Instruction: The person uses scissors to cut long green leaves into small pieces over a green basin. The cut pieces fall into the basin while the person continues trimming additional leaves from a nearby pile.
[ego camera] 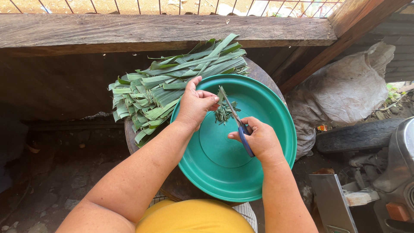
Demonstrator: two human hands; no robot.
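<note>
Gripping blue-handled scissors [239,125], the right hand [258,140] meets a leaf strip [221,95] pinched by the left hand [195,105].

A round dark wooden table [263,73] carries a green basin [276,142] and a pile of long green leaves [159,86].

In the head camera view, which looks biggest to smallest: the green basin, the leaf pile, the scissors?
1. Green basin
2. Leaf pile, though it lies farther off, so unsure
3. Scissors, plainly smallest

Soft, even daylight from the upper right, dim shadow at left, sharp focus, wide-angle bending at the edges
</note>
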